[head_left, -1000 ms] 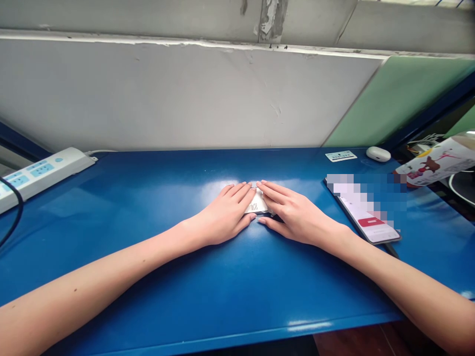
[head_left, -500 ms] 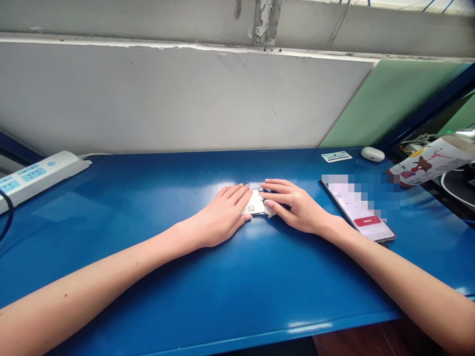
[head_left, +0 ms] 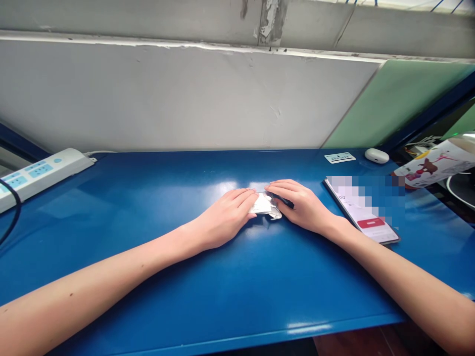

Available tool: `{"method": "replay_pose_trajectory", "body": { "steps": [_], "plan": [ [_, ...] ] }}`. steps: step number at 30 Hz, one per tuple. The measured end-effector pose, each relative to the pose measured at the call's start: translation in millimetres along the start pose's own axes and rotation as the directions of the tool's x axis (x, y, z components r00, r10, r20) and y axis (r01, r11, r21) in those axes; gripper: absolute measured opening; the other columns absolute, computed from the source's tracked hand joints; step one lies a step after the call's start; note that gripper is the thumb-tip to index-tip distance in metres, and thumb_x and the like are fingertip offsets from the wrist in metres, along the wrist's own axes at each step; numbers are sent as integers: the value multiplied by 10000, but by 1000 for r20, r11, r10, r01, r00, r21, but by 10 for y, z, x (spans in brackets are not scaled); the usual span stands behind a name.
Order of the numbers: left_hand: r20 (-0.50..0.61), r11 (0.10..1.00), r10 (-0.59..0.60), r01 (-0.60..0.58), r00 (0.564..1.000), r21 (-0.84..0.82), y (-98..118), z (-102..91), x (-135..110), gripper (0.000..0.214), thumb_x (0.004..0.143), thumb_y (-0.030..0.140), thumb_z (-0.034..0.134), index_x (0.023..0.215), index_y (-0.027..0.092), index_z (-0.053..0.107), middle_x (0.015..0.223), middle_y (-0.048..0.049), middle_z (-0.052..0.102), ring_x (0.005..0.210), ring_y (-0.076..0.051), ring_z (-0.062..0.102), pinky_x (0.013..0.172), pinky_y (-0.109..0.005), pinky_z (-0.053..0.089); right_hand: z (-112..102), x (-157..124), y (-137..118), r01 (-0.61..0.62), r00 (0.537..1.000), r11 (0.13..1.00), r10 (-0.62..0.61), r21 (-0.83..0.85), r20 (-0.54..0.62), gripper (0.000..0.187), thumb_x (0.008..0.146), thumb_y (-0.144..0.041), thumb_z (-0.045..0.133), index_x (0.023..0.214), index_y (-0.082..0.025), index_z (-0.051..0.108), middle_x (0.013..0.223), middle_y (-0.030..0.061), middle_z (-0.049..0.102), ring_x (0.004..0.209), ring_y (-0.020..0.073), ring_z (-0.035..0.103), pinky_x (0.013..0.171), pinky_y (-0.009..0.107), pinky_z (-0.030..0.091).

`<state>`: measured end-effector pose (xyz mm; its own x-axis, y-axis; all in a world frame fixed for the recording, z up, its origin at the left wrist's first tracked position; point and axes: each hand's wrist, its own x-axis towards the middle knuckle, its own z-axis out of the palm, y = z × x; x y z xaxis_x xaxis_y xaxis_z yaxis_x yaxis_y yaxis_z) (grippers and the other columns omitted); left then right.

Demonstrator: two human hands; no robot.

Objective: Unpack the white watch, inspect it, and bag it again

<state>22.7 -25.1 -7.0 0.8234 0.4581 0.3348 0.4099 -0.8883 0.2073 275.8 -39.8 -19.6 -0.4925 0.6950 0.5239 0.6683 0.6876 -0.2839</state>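
Packaging is what you are handling: a small silvery-white packet (head_left: pixel 265 205) is lying near the middle of the blue table (head_left: pixel 237 287), and both of your hands are meeting on it. Your left hand (head_left: pixel 224 217) is lying palm down with the fingers straight and close together, their tips pressing on the packet's left edge. Your right hand (head_left: pixel 302 205) is curling over the right side, the fingers bent and touching the packet's upper right corner; a thin dark thing is showing just under those fingers, too hidden to tell what it is. Whether the right fingers are pinching the packet or only resting on it, you cannot tell from this view. Both forearms are lying on the tabletop.

Just right of your right wrist, a phone (head_left: pixel 365 212) is lying flat with its screen lit. Beyond it, near the back edge, a small white card (head_left: pixel 340 157) and a white earbud case (head_left: pixel 377 155) are sitting close together. A printed paper cup (head_left: pixel 432 165) is lying tipped at the far right. At the far left, a white power strip (head_left: pixel 40 174) is resting against the wall.
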Motion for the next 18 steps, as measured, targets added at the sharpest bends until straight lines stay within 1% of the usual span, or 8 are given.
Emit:
{"method": "replay_pose_trajectory", "body": {
  "steps": [3, 6, 9, 12, 14, 18],
  "plan": [
    [-17, 998, -15, 14, 1000, -55, -9, -35, -2, 389, 1078, 291, 274, 1403, 157, 439, 1389, -159, 582, 1331, -295, 526, 1068, -505, 477, -43, 18, -25, -8, 998, 999, 10, 35, -55, 250, 943, -151, 582, 1159, -187, 702, 1155, 119, 741, 1040, 243, 695, 897, 417, 595],
    [-27, 997, -33, 32, 999, -63, -15, -50, -4, 408, 1077, 296, 272, 1424, 146, 424, 1431, -167, 551, 1373, -297, 483, 1104, -514, 438, -101, 41, -39, -6, 992, 998, 14, 65, -123, 188, 935, -175, 625, 1085, -212, 733, 1075, 97, 756, 953, 220, 711, 838, 390, 606],
    [-18, 996, -61, 60, 998, -62, -25, -45, -8, 437, 1078, 330, 261, 1422, 125, 436, 1444, -186, 540, 1373, -298, 484, 1108, -513, 429, -151, 59, -33, 15, 987, 997, -3, 74, -160, 167, 917, -163, 653, 1037, -220, 753, 1002, 84, 760, 878, 210, 715, 778, 368, 610],
    [-7, 994, -105, 105, 994, -24, -37, -28, -12, 480, 1078, 372, 249, 1412, 95, 455, 1446, -208, 536, 1361, -311, 497, 1110, -515, 421, -185, 71, -26, 38, 982, 997, -25, 65, -186, 162, 914, -159, 656, 1011, -231, 764, 960, 75, 759, 838, 203, 714, 736, 352, 608],
    [-9, 988, -156, 156, 988, 21, -42, -12, -15, 510, 1077, 388, 250, 1415, 65, 455, 1451, -224, 529, 1362, -323, 494, 1120, -517, 407, -201, 77, -29, 41, 976, 997, -27, 61, -215, 160, 915, -167, 657, 1004, -241, 768, 940, 70, 754, 818, 197, 714, 718, 344, 606],
    [2, 965, -248, 247, 969, 92, -39, 12, -20, 511, 1077, 392, 257, 1421, 74, 461, 1444, -203, 545, 1346, -316, 509, 1116, -508, 411, -222, 85, -50, 47, 965, 996, -27, 69, -259, 156, 911, -165, 662, 996, -237, 772, 918, 68, 742, 782, 183, 709, 693, 322, 599]
  ]
}}
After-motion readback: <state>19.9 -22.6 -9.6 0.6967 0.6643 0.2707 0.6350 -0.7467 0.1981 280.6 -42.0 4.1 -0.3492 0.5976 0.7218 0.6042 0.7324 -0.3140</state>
